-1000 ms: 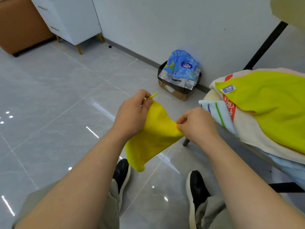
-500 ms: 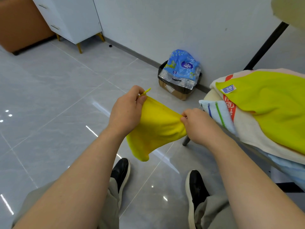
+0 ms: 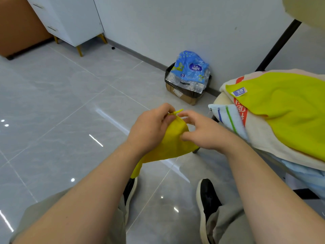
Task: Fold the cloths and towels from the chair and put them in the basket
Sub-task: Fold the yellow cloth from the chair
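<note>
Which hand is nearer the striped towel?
Right. The right hand is just left of the striped towel; the left hand is farther left, pinching the yellow cloth between them.

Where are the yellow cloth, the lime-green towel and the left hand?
yellow cloth [image 3: 173,145], head view, middle of the fabric.
lime-green towel [image 3: 290,111], head view, flat upper face.
left hand [image 3: 149,131], head view, back of hand.

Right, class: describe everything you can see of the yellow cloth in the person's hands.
The yellow cloth is small, plain and soft-looking, with a thin loop at its top corner. It hangs doubled over above the floor. The left hand pinches it beside the loop; the right hand touches its upper edge with fingertips.
</note>
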`<state>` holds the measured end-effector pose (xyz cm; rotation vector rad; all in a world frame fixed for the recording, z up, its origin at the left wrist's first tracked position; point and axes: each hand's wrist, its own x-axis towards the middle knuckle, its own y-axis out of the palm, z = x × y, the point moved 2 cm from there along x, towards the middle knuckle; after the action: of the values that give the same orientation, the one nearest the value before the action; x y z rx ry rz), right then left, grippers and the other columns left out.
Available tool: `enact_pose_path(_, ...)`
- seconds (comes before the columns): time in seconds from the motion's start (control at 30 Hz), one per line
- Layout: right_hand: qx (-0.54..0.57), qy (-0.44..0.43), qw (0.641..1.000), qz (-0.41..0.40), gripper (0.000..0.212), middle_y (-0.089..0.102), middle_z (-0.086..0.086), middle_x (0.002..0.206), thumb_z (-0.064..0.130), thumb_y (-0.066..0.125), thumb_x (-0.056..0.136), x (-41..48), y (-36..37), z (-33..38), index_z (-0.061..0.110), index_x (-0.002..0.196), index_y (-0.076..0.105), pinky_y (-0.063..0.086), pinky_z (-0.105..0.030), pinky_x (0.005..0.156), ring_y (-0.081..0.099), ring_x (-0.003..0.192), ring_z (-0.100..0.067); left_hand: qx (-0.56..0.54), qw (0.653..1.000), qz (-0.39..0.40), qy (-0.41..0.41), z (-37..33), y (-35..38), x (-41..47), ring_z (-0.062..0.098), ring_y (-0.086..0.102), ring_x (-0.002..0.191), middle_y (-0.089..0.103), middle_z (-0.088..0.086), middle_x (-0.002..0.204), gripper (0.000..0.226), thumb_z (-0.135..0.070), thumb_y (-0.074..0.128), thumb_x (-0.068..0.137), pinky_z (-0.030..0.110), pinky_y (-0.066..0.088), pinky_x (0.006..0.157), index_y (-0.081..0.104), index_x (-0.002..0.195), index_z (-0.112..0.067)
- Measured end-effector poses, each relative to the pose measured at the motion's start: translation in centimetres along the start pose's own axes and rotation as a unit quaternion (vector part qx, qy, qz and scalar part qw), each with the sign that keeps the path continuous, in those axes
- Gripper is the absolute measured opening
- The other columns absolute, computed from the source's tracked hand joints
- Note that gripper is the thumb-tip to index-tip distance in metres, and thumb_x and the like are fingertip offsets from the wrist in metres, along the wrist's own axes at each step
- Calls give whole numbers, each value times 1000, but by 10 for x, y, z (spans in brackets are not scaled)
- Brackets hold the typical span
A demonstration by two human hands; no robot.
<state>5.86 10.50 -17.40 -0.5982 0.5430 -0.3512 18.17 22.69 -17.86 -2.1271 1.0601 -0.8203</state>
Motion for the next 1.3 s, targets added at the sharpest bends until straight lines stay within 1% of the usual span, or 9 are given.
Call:
enact_pose_path(0.2, -10, -63, 994, -86, 10, 70, 3, 92, 27, 67, 92, 4, 2, 4, 22, 100, 72, 53, -33, 82, 66, 92, -15, -56, 997, 11, -46, 5, 5, 2, 8, 56, 70, 66, -12, 84, 24, -35, 65, 93, 29, 43, 67, 50, 109, -24)
enact_pose_path(0.33, -4, -60, 983, -174, 4, 71, 5, 86, 25, 69, 89, 8, -2, 1, 22, 88, 70, 55, -40, 80, 66, 84, -14, -110, 984, 87, -106, 12, 6, 2, 1, 57, 66, 67, -9, 82, 49, -40, 83, 76, 18, 43, 59, 54, 113, -29)
enact_pose_path(0.4, 2, -53, 980, -192, 6, 69, 5, 83, 22, 66, 91, 8, -7, -2, 24, 85, 66, 57, -43, 76, 66, 79, -15, -39, 984, 154, -86, 16, 9, 0, 10, 59, 71, 65, -6, 78, 33, -32, 83, 76, 25, 45, 63, 62, 101, -25)
enact_pose_path(0.53, 29, -55, 977, -202, 13, 69, 1, 89, 20, 58, 94, 8, -11, -10, 30, 86, 58, 59, -46, 74, 69, 80, -21, 54, 977, 196, -71, 24, 18, -4, 20, 49, 70, 49, -7, 63, 30, -23, 71, 87, 31, 33, 61, 48, 68, -24)
enact_pose_path(0.7, -22, -60, 982, -177, 24, 61, 8, 102, 26, 58, 98, 2, -16, -6, 30, 121, 65, 43, -23, 78, 58, 93, -12, 81, 982, 155, -75, 28, 19, -4, 30, 56, 82, 59, 4, 83, 6, -18, 59, 93, 40, 46, 69, 55, 95, -14)
enact_pose_path(0.87, -46, -71, 965, -248, 21, 70, -2, 105, 29, 55, 100, 1, -22, -8, 19, 111, 69, 42, -29, 79, 60, 97, -21, 23, 992, 107, -69, 25, 19, -11, 28, 57, 84, 61, 5, 96, 22, -14, 58, 92, 44, 49, 72, 43, 107, -18)
enact_pose_path(1.03, -10, -47, 951, -304, 21, 68, -3, 105, 28, 53, 102, 0, -28, -15, 18, 115, 66, 36, -26, 74, 58, 93, -20, 4, 997, 81, -5, 19, 18, -13, 18, 51, 81, 56, -5, 104, 32, -11, 64, 88, 31, 39, 71, 50, 114, -23)
enact_pose_path(1.17, -16, -43, 950, -310, 22, 62, 3, 99, 28, 51, 102, -2, -31, -18, 18, 117, 66, 28, -20, 68, 50, 87, -13, 12, 996, 91, 13, 18, 21, -15, 18, 52, 77, 57, -5, 96, 42, -12, 74, 79, 32, 45, 70, 56, 114, -25)
enact_pose_path(1.3, -18, -39, 948, -317, 21, 63, 3, 99, 28, 51, 102, 0, -33, -21, 19, 114, 66, 28, -21, 69, 50, 87, -13, 19, 995, 103, 3, 16, 23, -13, 17, 49, 73, 53, -8, 78, 24, -15, 76, 78, 30, 43, 70, 67, 100, -20)
